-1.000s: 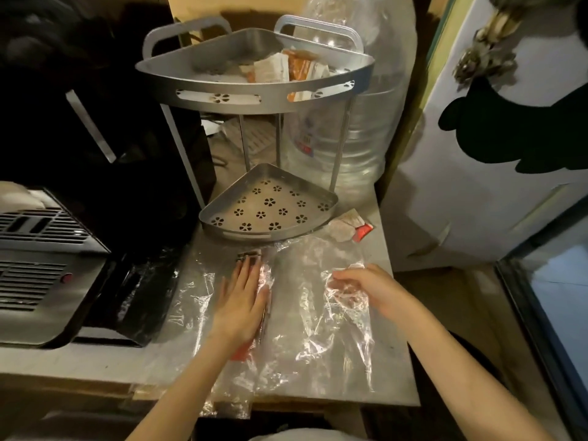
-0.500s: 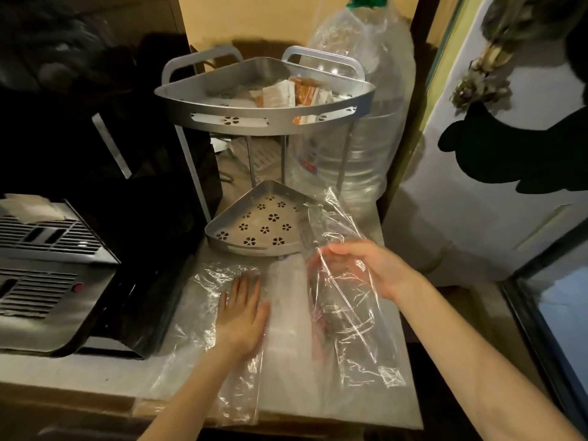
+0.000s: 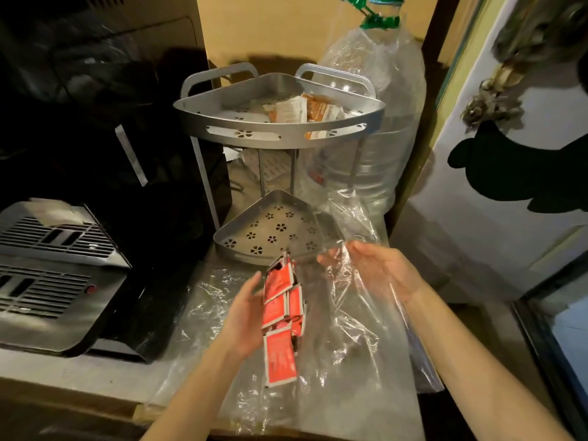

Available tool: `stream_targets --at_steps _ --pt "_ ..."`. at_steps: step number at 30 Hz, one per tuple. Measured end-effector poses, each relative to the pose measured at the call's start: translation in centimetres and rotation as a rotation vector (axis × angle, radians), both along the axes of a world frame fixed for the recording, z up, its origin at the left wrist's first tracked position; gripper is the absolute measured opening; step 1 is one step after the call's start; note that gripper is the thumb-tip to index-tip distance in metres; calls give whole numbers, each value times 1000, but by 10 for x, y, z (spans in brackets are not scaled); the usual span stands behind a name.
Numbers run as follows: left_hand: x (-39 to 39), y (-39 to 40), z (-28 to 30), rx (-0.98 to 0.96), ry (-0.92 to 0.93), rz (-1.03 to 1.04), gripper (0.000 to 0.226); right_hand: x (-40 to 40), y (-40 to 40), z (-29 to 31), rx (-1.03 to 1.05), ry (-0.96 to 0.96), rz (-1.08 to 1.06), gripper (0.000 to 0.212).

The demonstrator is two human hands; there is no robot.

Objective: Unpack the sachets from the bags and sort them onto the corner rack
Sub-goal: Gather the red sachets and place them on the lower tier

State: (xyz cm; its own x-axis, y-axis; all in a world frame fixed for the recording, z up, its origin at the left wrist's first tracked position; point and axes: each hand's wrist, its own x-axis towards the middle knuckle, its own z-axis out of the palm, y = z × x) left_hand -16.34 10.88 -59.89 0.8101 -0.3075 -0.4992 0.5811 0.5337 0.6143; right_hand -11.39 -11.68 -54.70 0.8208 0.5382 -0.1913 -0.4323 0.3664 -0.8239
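Note:
A chain of red sachets (image 3: 281, 316) hangs upright in front of the silver corner rack (image 3: 276, 135). My left hand (image 3: 243, 316) holds the chain from its left side. My right hand (image 3: 378, 268) grips a clear plastic bag (image 3: 356, 300) lifted off the counter, just right of the sachets. The rack's top shelf holds several white and orange sachets (image 3: 305, 111). Its perforated lower shelf (image 3: 270, 232) is bare. A second clear bag (image 3: 203, 300) lies flat on the counter under my left hand.
A large clear water bottle (image 3: 378, 100) stands behind the rack on the right. A black appliance and a steel vented machine (image 3: 54, 268) fill the left. The counter edge runs close to my arms; a white door (image 3: 509, 173) is on the right.
My left hand rose from flat on the counter and now holds the red sachets up. My right hand stays on the lifted bag, whose free end has dropped below it.

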Motion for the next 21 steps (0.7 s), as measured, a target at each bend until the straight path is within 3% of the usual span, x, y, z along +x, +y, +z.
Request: stream_targets --at_steps 3,7,11,16,19,21 --pt "4 4 -10 207 -15 26 17 2 -19 -18 -220 87 -81 49" --pt "10 14 -19 515 -51 59 31 -9 -41 -38 -431 126 -107 18" --pt "10 11 -16 788 -119 20 30 -23 -44 -50 -563 155 -23 24" --pt "11 -1 -26 1212 -297 9 18 -24 -39 -74 -781 145 -113 18" --pt "10 -8 -36 1346 -364 23 27 -22 -39 -85 -957 79 -162 23" --pt "11 -10 -44 1476 -423 0 52 -19 -41 -90 -1015 19 -176 39"
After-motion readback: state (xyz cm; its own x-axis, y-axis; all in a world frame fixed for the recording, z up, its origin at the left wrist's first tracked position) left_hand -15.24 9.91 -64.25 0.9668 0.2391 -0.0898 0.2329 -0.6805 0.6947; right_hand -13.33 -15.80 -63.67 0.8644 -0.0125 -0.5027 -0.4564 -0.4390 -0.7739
